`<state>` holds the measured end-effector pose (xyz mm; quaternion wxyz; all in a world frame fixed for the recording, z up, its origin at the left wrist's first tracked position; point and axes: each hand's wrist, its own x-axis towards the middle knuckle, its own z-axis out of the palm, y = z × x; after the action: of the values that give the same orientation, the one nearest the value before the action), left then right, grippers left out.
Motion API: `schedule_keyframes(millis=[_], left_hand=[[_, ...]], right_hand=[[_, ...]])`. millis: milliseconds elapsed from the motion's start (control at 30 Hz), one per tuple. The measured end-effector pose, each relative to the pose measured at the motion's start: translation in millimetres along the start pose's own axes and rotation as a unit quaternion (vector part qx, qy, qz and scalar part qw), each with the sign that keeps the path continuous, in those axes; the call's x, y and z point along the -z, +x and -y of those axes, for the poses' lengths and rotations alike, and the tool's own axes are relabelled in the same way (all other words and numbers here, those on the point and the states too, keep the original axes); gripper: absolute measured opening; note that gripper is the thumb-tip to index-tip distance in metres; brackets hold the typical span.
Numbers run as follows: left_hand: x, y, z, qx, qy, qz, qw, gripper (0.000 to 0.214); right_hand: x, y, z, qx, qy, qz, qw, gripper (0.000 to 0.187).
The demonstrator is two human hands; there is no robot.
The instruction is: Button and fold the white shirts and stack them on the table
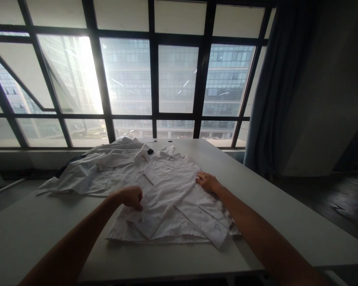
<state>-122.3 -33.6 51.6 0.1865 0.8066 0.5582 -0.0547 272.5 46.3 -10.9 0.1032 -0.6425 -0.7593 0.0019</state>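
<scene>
A white long-sleeved shirt (170, 190) lies spread on the table, its collar at the far end and its sleeves folded over the front toward me. At the shirt's left edge is my left hand (132, 197), its fingers curled together and pointing down on the cloth; I cannot see clearly how much fabric they pinch. My right hand (208, 182) rests on the shirt's right side, fingers stretched over the fabric near the upper sleeve.
More white garments (98, 171) lie in a loose heap at the left, with dark cloth showing beneath. The white table (265, 222) reaches toward large black-framed windows (176, 79). A blue curtain (262, 119) hangs at the right.
</scene>
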Motion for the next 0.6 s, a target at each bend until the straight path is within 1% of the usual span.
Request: schedule_keyframes(millis=[100, 167, 267, 333, 400, 500, 533, 567, 600], left_hand=[[4.6, -1.2, 2.5, -0.001, -0.051, 0.05, 0.997, 0.018], [8.8, -3.0, 3.2, 0.023, -0.121, 0.063, 0.99, 0.016], [11.5, -7.9, 2.0, 0.066, -0.238, 0.058, 0.967, 0.032], [9.9, -11.3, 1.9, 0.08, -0.276, 0.065, 0.956, 0.04], [7.8, -13.1, 3.8, 0.084, -0.275, 0.083, 0.954, 0.044], [10.8, -7.4, 5.6, 0.095, -0.215, 0.104, 0.966, 0.044], [14.3, -2.1, 3.9, 0.101, -0.179, 0.095, 0.974, 0.04], [18.9, 5.3, 0.3, 0.101, -0.131, 0.07, 0.984, 0.033], [23.9, 14.8, -5.4, 0.096, -0.076, 0.029, 0.992, 0.026]], right_hand=[[0.5, 0.3, -0.5, -0.002, 0.002, 0.0, 1.0, 0.051], [0.8, 0.1, -0.1, -0.002, 0.003, -0.002, 1.0, 0.05], [0.2, -1.9, 1.2, -0.002, 0.006, -0.005, 1.0, 0.05], [-0.1, -3.4, 1.8, -0.003, 0.006, -0.002, 1.0, 0.051], [1.3, -3.0, 1.1, -0.01, 0.001, 0.005, 1.0, 0.052], [10.1, 6.4, -1.2, -0.01, -0.02, 0.035, 0.999, 0.051], [14.9, 12.6, -1.5, -0.008, -0.029, 0.044, 0.999, 0.05], [20.0, 20.1, -1.0, -0.005, -0.038, 0.046, 0.998, 0.05], [24.7, 28.6, 0.3, -0.001, -0.045, 0.037, 0.998, 0.049]])
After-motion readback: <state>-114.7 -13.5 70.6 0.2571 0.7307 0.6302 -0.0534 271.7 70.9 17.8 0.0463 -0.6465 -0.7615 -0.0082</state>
